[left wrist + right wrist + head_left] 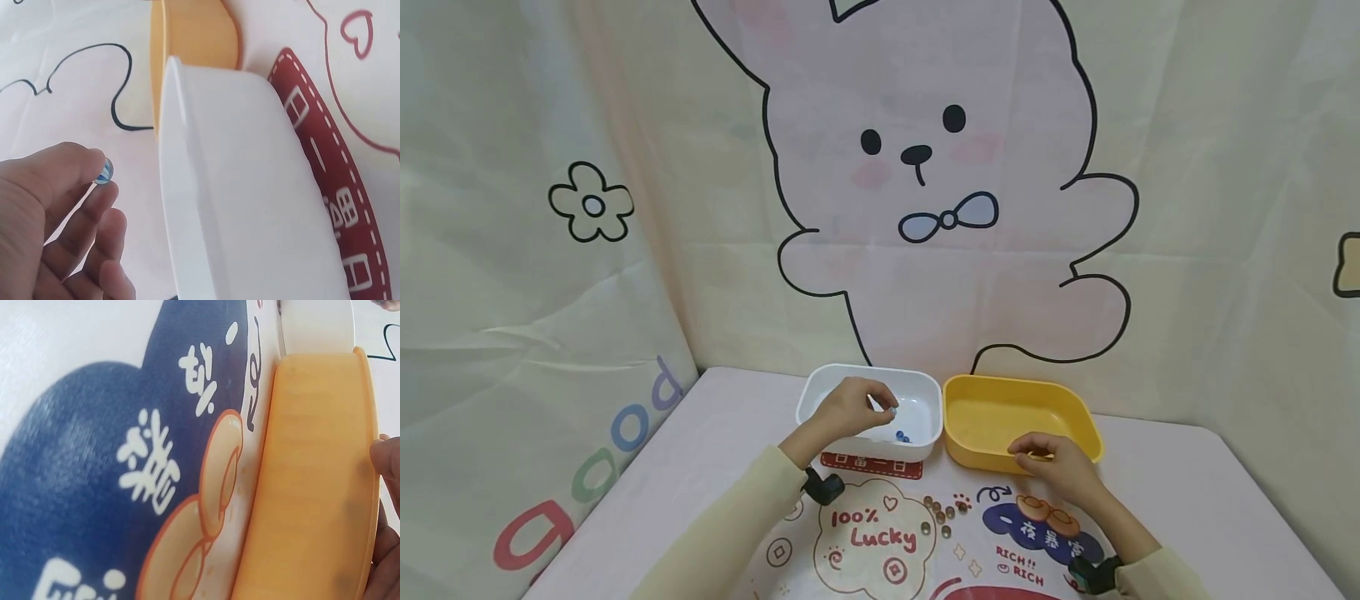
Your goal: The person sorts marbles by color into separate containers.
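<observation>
Over the white tub (pixel 868 448), my left hand (pixel 855 407) pinches a clear glass marble (pixel 105 171) with blue streaks between thumb and forefinger. The other fingers of that hand are bent loosely. A few blue marbles (pixel 902 437) lie on the floor of the white tub. My right hand (pixel 1060 471) is at the front rim of the yellow tub (pixel 981 457), gripping it. In the right wrist view the thumb (pixel 386 456) laps over the rim and the fingers lie behind it, partly hidden.
Several brownish marbles (pixel 942 515) lie on the printed tabletop cloth (pixel 760 467) in front of the tubs. The two tubs stand side by side against the curtain (pixel 925 292) at the back. Both wrists wear small black cameras (pixel 824 486).
</observation>
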A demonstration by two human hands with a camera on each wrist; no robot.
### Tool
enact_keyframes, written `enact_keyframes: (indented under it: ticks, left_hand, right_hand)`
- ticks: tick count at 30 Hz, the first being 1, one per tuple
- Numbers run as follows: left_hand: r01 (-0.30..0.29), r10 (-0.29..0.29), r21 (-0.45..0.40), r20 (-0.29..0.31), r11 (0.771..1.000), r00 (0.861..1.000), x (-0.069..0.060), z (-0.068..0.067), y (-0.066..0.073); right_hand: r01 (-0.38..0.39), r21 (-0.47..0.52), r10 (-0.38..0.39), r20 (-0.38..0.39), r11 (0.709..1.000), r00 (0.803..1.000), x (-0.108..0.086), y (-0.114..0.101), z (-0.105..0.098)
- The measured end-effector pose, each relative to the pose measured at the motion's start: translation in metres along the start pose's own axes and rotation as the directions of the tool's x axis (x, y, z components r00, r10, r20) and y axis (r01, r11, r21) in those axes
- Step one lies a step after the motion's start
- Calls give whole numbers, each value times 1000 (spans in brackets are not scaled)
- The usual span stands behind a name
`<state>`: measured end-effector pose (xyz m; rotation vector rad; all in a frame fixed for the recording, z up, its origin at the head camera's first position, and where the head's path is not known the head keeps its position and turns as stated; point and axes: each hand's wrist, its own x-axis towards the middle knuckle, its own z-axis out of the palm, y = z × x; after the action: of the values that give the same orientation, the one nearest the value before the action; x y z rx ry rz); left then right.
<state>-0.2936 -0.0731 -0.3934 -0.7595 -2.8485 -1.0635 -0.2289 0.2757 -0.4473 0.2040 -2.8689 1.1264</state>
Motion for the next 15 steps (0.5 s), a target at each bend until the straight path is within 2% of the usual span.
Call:
enact_keyframes:
  ticks: [9,15]
  left_hand:
    - [66,-66,-19,-4,998,998,10,-1,-23]
    - [117,-117,-1,-8,993,993,15,3,-39]
  right_hand:
    - [-11,7,11,-1,1000,1000,0,0,1]
    - [1,8,-1,-6,1000,1000,0,0,0]
